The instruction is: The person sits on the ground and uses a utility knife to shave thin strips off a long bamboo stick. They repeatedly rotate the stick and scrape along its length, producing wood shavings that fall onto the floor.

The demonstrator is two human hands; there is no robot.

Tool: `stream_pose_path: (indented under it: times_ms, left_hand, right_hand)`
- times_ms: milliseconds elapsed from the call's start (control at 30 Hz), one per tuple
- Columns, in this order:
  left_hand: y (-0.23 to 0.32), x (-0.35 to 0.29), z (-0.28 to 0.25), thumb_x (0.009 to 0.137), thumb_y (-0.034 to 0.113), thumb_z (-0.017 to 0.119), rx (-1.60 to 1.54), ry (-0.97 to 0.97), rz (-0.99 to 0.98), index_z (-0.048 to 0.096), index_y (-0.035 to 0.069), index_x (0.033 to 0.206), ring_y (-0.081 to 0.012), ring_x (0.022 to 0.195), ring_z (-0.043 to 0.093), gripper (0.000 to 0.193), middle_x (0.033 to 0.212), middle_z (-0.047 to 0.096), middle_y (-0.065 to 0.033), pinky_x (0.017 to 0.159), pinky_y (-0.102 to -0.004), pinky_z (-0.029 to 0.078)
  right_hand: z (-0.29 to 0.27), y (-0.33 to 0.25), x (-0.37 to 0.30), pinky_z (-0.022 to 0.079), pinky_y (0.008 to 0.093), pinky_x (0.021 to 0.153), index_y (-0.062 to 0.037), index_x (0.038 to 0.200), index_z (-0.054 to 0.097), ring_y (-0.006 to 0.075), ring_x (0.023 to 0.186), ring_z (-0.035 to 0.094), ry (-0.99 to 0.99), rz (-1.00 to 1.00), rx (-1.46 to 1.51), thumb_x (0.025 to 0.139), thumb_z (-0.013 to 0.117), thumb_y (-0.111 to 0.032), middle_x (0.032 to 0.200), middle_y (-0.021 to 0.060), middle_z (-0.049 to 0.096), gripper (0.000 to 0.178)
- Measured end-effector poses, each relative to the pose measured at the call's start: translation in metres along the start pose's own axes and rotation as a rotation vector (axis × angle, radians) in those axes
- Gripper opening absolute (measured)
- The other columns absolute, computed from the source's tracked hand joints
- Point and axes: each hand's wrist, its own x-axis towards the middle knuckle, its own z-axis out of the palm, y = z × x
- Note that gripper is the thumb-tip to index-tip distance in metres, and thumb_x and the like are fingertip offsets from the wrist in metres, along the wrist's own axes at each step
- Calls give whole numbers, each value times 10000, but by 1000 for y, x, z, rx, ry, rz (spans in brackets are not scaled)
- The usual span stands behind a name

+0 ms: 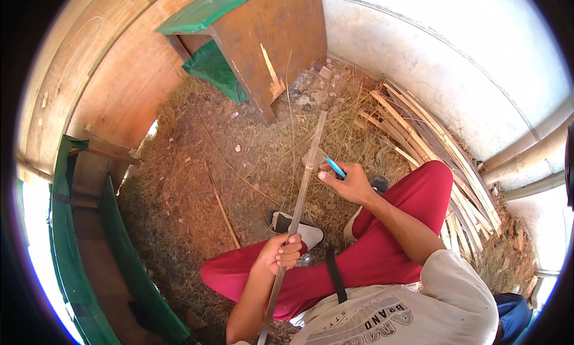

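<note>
My left hand (281, 253) is closed around the lower part of a long, narrow wooden strip (303, 189). The strip slants from beside my body up and away over the ground, across my folded legs. A slim bright-blue tool (336, 168), like a pen or small cutter, sits in my right hand (350, 182), its front end pointing toward the strip's upper part. Whether that end touches the strip, I cannot tell. A paler band crosses the strip near the tool.
Many split wooden strips (442, 148) lie piled on the right by the white wall (442, 40). Ahead stands a brown wooden cabinet (269, 40) with a green cover. Green-edged wooden furniture (89, 243) flanks the left. A thin stick (222, 204) rests on the dry grass.
</note>
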Motion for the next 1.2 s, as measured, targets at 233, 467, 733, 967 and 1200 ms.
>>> stream_pose_path:
  times_ms: [233, 467, 733, 967, 1200]
  left_hand:
    - [40, 42, 30, 1051, 96, 385, 274, 177, -61, 487, 104, 905, -25, 352, 261, 178, 529, 331, 76, 299, -203, 204]
    - [53, 37, 73, 1098, 567, 266, 851, 310, 111, 517, -21, 1361, -214, 794, 691, 692, 957, 685, -121, 729, -355, 584]
    - [37, -97, 101, 980, 469, 638, 2002, 1056, 1131, 476, 16, 1460, -372, 1439, 422, 679, 1470, 507, -230, 1207, -544, 281]
    - [69, -121, 45, 963, 346, 683, 2327, 1548, 1301, 510, 80, 1425, -332, 1472, 387, 560, 1444, 551, -153, 1232, -632, 107]
    - [102, -102, 12, 859, 118, 816, 1827, 1111, 1330, 751, -14, 941, -196, 834, 572, 169, 903, 679, -101, 859, -399, 448]
  right_hand:
    - [14, 7, 4, 365, 306, 511, -17, 877, 700, 85, 577, 482, -135, 233, 293, 924, 774, -387, 656, 6, 581, 380]
    - [1, 10, 26, 283, 266, 446, -65, 845, 585, 70, 483, 417, 197, 325, 709, 941, 771, -242, 670, 38, 586, 274]
    - [-57, 8, 39, 312, 277, 477, -62, 802, 581, 82, 494, 375, 501, 242, 817, 953, 756, -307, 669, 10, 529, 337]
    - [-88, 7, 43, 311, 275, 510, -54, 795, 567, 85, 520, 329, 594, 198, 906, 1008, 691, -314, 666, -15, 433, 358]
    - [-91, 31, 53, 314, 295, 518, -39, 888, 583, 91, 531, 346, 649, 183, 870, 1029, 649, -333, 709, 13, 491, 333]
